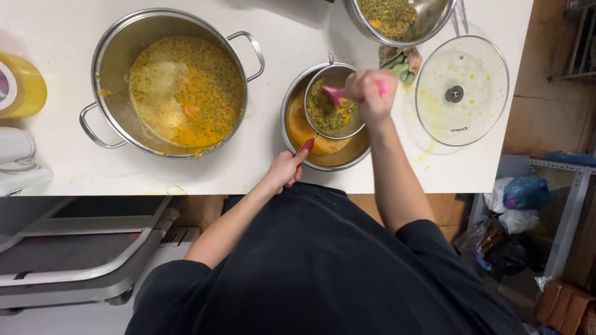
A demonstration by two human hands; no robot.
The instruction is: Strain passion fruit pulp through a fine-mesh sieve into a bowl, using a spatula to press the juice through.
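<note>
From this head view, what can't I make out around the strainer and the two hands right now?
- Head view: the working end of the pink utensil is buried in the seedy pulp inside the strainer.
- Its grip is covered by the right hand.
- Most of the red strainer handle is wrapped by the left hand.
- The steel bowl at top is cut off by the frame edge.
- The juice depth in the small pot is masked by the strainer.

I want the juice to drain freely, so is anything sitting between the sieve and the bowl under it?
Nothing visible. The sieve rests directly over the bowl, with orange juice pooled beneath. The left hand holds its handle; the right hand works a pink spatula in the pulp.
</note>
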